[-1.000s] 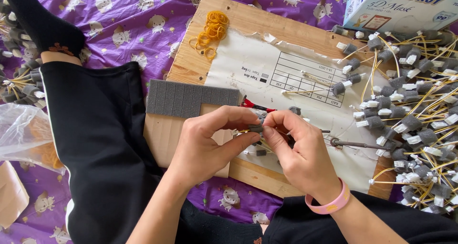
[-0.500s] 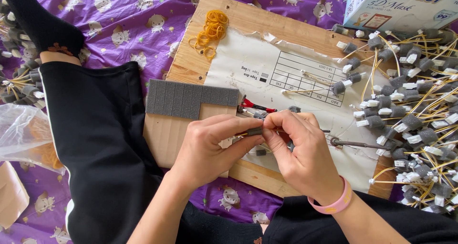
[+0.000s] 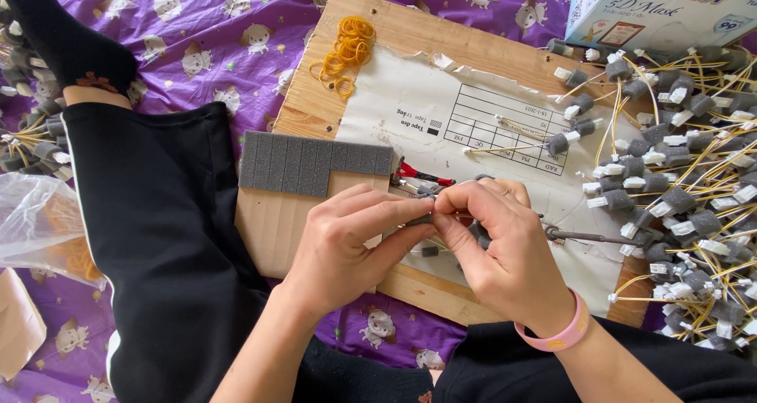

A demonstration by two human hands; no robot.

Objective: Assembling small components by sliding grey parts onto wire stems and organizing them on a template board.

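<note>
Both hands are pinched together on one small grey foam piece (image 3: 420, 220) over the wooden board (image 3: 410, 281), the left hand (image 3: 347, 249) and right hand (image 3: 505, 253) meeting fingertip to fingertip with a tight, narrow grip. Just behind them sit a grey foam strip (image 3: 311, 162) and red-handled cutters (image 3: 418, 173) on a white paper sheet (image 3: 410, 111). Further out there's a bunch of orange rubber bands (image 3: 347, 48) up top, a big pile of foam-tipped sticks (image 3: 678, 190) off to the right, and a purple patterned cloth (image 3: 197, 24) under everything.

Purple patterned floor cloth (image 3: 197, 24) — even daylight.
</note>
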